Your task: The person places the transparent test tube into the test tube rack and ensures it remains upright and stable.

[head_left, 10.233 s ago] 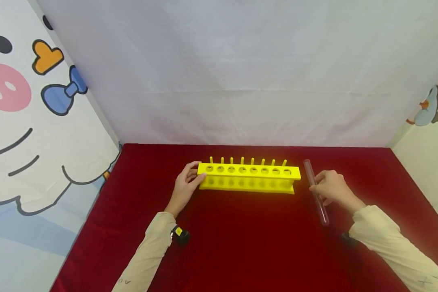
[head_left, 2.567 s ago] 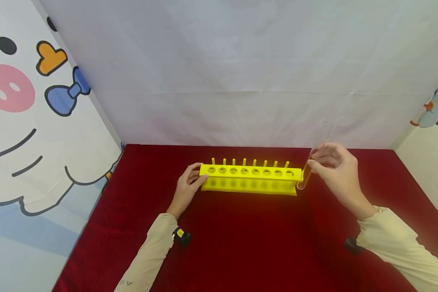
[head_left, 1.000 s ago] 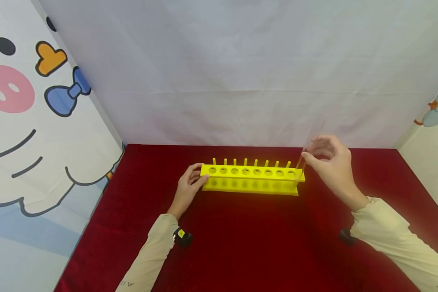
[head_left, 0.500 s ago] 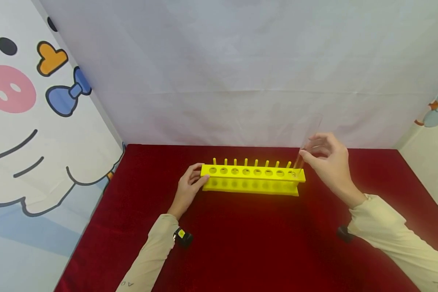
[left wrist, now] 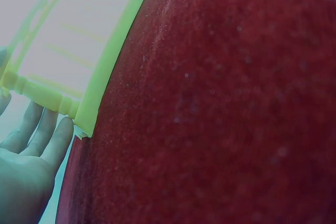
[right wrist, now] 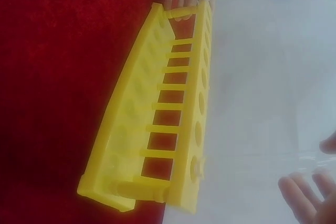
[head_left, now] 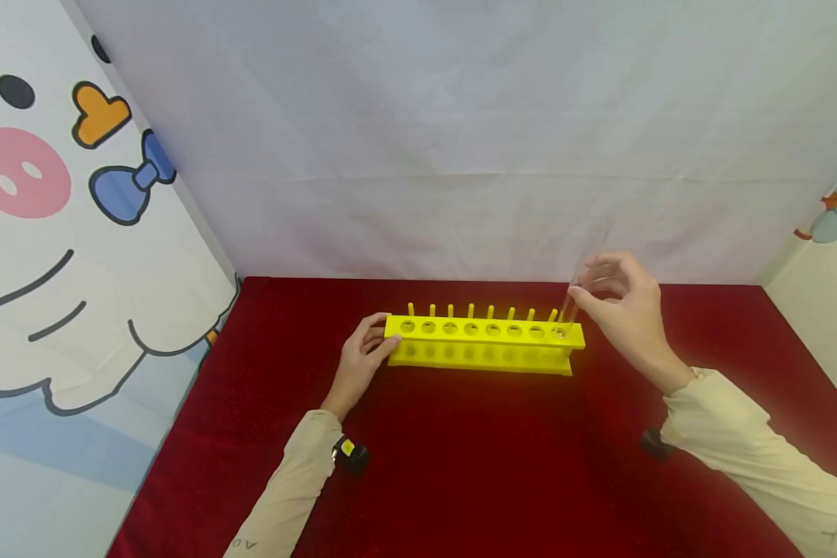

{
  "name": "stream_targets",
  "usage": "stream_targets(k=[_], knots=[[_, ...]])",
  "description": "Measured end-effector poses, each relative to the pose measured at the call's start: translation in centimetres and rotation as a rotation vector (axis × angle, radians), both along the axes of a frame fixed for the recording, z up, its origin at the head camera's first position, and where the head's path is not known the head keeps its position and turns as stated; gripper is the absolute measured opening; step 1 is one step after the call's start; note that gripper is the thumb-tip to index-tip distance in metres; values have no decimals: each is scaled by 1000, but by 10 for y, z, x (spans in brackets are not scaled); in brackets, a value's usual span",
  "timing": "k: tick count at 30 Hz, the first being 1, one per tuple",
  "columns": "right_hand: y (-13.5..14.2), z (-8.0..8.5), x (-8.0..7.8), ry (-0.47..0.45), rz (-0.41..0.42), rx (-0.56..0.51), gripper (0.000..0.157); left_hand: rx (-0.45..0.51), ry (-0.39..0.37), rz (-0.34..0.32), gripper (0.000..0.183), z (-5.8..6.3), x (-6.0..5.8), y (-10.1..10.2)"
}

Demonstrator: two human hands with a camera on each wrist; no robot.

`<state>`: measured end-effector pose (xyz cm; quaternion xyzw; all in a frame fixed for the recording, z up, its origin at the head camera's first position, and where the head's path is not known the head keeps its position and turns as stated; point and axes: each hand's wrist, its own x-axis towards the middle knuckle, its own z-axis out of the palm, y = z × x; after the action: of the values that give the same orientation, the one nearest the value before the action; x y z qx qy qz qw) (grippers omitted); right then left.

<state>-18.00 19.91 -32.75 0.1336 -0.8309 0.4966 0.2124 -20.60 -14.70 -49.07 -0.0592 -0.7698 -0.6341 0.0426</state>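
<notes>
A yellow test tube rack [head_left: 484, 339] stands on the red cloth, with a row of holes along its top bar and a row of pegs behind. My left hand [head_left: 359, 358] grips its left end, thumb on the front and fingers behind; in the left wrist view the fingertips [left wrist: 64, 129] meet the end post. My right hand [head_left: 628, 302] pinches a clear test tube [head_left: 581, 271] between thumb and fingers. The tube leans to the right, its lower end right at the rightmost hole. From the right wrist view, that end overlaps the hole of the rack [right wrist: 181, 182].
Red cloth [head_left: 474, 465] covers the table up to a white curtain [head_left: 460, 139] behind the rack. A panel with cartoon figures [head_left: 77, 310] borders the left side, and another pale wall [head_left: 823, 310] the right. Each wrist carries a small dark camera [head_left: 353, 456].
The test tube was lifted from the right of the rack and carried left over its right end. Lately it shifted slightly left and down to the last hole. My left hand kept its hold.
</notes>
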Motion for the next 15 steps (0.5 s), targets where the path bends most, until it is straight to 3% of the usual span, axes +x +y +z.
stream_targets(k=[9, 15], knots=[[-1, -3, -2, -7, -7, 17, 30, 1, -8, -4, 51, 0, 0, 1], [8, -22, -14, -17, -5, 9, 32, 5, -2, -8, 53, 1, 0, 1]])
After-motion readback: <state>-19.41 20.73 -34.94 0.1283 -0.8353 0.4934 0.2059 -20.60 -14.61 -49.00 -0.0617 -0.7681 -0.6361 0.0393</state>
